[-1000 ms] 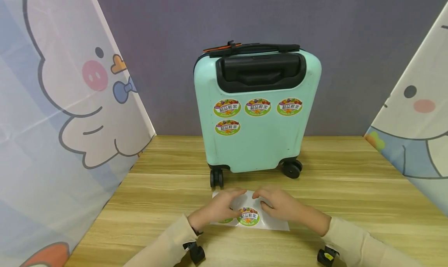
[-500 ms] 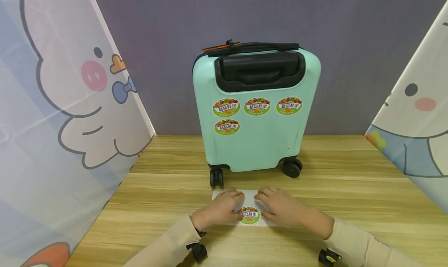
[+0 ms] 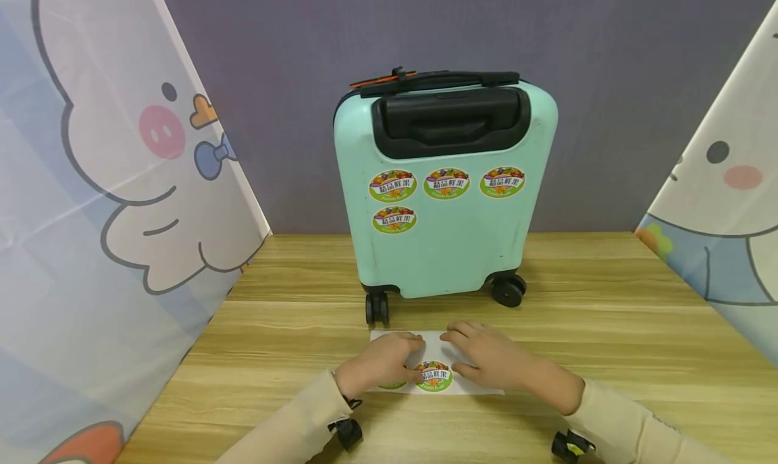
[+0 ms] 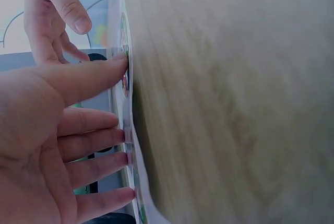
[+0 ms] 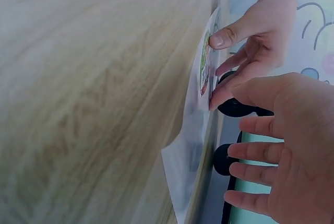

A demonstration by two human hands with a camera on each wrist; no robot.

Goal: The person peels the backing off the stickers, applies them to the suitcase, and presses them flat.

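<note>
A white sticker sheet lies on the wooden table, its near edge curling slightly up. One oval fruit sticker shows on it, and part of another peeks out beside my left hand. That left hand rests its fingertips on the sheet, with the thumb touching the edge of the oval sticker; its fingers look fairly straight in the left wrist view. Over the sheet's right part is my right hand, fingers extended and holding nothing. In the right wrist view its fingertips appear apart from the sheet.
Behind the sheet stands a mint-green suitcase on black wheels. Several oval fruit stickers are on its face. A grey wall rises behind it, with cartoon-printed cloths at both sides.
My left hand first shifts slightly, covering the left sticker, then part of that sticker shows again. My right hand moves a little over the sheet. The suitcase stays in place.
</note>
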